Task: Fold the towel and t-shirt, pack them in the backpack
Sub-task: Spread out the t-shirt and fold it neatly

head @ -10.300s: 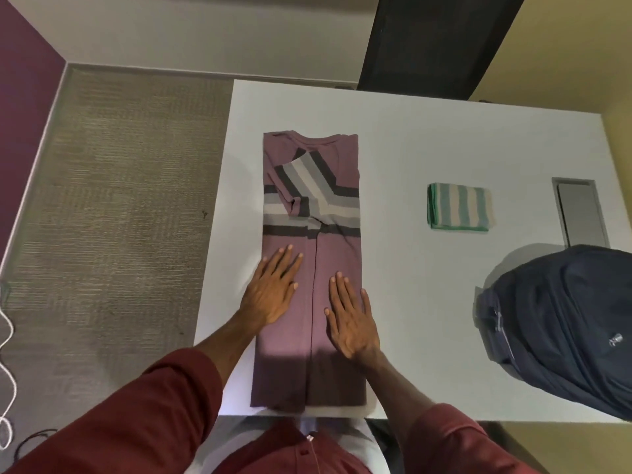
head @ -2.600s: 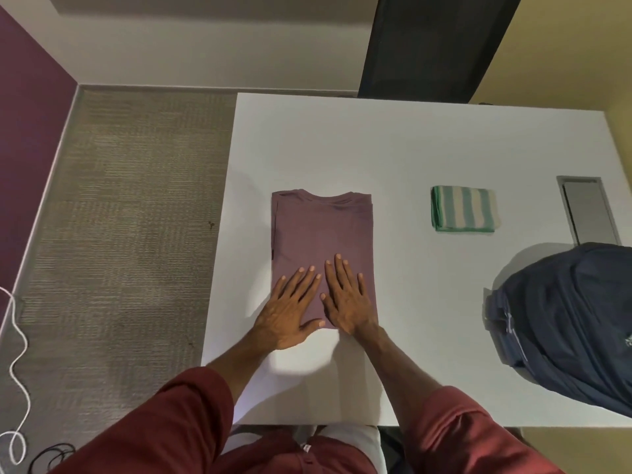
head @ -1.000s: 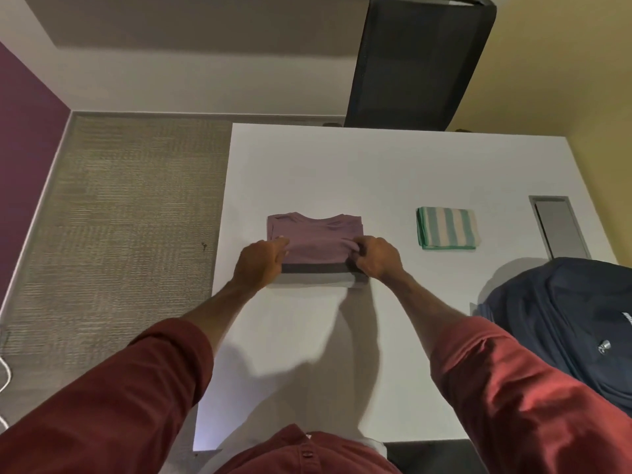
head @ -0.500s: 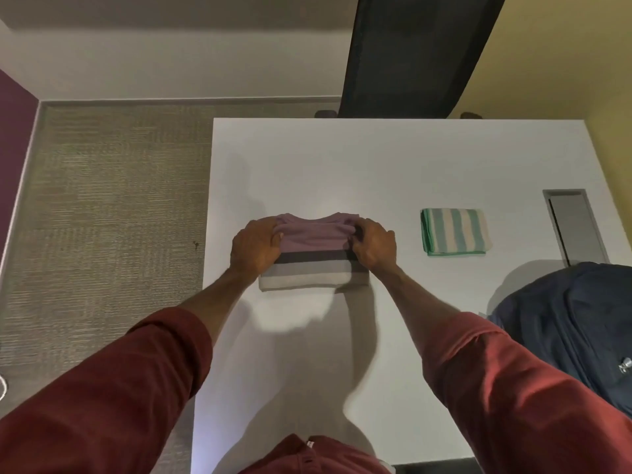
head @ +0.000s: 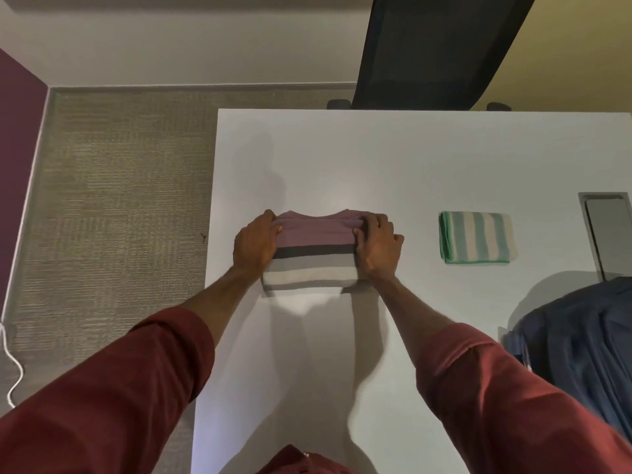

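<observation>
The mauve t-shirt (head: pixel 313 248) with dark, grey and cream stripes lies on the white table (head: pixel 376 159) as a small folded packet. My left hand (head: pixel 254 242) grips its left end and my right hand (head: pixel 376 246) grips its right end, fingers curled over the top fold. A green-and-cream striped towel (head: pixel 477 237) lies folded to the right of the shirt, apart from both hands. The dark blue backpack (head: pixel 581 343) rests at the table's right edge; I cannot tell whether it is open.
A black chair (head: pixel 441 46) stands behind the table's far edge. A grey recessed panel (head: pixel 607 230) sits in the tabletop at far right. Carpet (head: pixel 119 200) lies to the left, with a white cable (head: pixel 12 364) on it.
Over ten seconds the long shirt was folded down to a small packet. In the last second both hands rolled the near edge over, so the stripes now face up.
</observation>
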{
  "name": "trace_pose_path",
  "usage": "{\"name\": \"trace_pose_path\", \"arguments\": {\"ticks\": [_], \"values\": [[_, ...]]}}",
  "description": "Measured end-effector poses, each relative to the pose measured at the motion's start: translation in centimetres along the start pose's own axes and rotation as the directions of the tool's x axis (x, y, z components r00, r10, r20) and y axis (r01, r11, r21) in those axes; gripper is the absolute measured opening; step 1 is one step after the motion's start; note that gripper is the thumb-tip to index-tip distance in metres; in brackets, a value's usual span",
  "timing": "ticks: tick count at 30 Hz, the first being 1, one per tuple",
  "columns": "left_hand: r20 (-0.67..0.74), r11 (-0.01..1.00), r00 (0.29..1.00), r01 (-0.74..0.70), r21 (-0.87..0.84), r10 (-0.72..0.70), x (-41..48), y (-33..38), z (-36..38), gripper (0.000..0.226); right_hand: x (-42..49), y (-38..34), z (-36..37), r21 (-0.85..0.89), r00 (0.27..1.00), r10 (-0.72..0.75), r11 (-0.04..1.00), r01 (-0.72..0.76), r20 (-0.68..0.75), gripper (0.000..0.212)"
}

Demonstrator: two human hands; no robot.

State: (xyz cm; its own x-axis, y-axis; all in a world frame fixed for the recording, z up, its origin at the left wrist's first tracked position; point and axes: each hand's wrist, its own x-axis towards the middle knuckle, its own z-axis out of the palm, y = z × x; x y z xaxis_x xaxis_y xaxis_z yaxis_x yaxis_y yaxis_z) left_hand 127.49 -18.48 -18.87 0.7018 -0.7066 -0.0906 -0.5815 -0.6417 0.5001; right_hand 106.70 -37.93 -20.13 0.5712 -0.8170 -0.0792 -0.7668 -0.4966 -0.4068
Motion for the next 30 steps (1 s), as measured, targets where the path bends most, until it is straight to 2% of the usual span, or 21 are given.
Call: {"name": "trace_pose_path", "arguments": {"ticks": [2,3,5,7,9,11,15,19,22,30], "values": [[-0.1,0.994,0.993,-0.051,0.097,0.061,-0.2,-0.1,0.4,0.021,-0.5,-0.7,-0.3,-0.028,0.996,0.03,0.999,-0.033,-0.084,0.028],[-0.144,0.983,0.986,-0.064,0.172,0.089,-0.5,0.0,0.9,0.026,-1.0,-1.2,-0.6,-0.015,0.991,0.028,0.999,-0.03,-0.133,0.03],[-0.168,0.969,0.977,-0.095,0.228,0.135,-1.7,0.9,1.8,0.04,-2.4,-2.3,-0.7,0.033,0.983,-0.055,0.998,0.062,-0.177,0.03],[-0.084,0.966,0.982,-0.151,0.211,0.172,-3.5,2.5,3.1,0.052,-4.1,-3.0,0.4,-0.014,0.961,-0.262,0.965,0.261,-0.091,0.039],[0.042,0.926,0.977,-0.214,0.311,0.211,-5.6,3.3,5.3,0.065,-5.7,-2.7,3.0,-0.1,0.92,-0.392,0.914,0.392,0.028,0.052],[0.07,0.895,0.977,-0.212,0.393,0.201,-6.6,3.0,7.4,0.071,-5.5,-2.1,4.9,-0.131,0.914,-0.401,0.905,0.405,0.06,0.058],[-0.012,0.91,0.991,-0.117,0.398,0.133,-5.1,2.5,8.3,0.072,-2.8,-1.9,5.9,-0.202,0.881,-0.462,0.857,0.474,0.104,0.063],[-0.06,0.947,0.989,-0.113,0.302,0.137,-3.9,2.0,8.1,0.074,-1.3,-2.2,5.9,-0.151,0.896,-0.429,0.884,0.443,0.116,0.074],[-0.041,0.951,0.99,-0.115,0.287,0.132,-3.8,2.0,7.9,0.074,0.4,-2.3,5.5,-0.146,0.886,-0.432,0.878,0.455,0.166,0.082],[-0.071,0.961,0.992,-0.087,0.261,0.109,-3.3,1.9,8.2,0.069,1.2,-2.2,5.6,-0.181,0.899,-0.434,0.881,0.436,0.055,0.066]]}}
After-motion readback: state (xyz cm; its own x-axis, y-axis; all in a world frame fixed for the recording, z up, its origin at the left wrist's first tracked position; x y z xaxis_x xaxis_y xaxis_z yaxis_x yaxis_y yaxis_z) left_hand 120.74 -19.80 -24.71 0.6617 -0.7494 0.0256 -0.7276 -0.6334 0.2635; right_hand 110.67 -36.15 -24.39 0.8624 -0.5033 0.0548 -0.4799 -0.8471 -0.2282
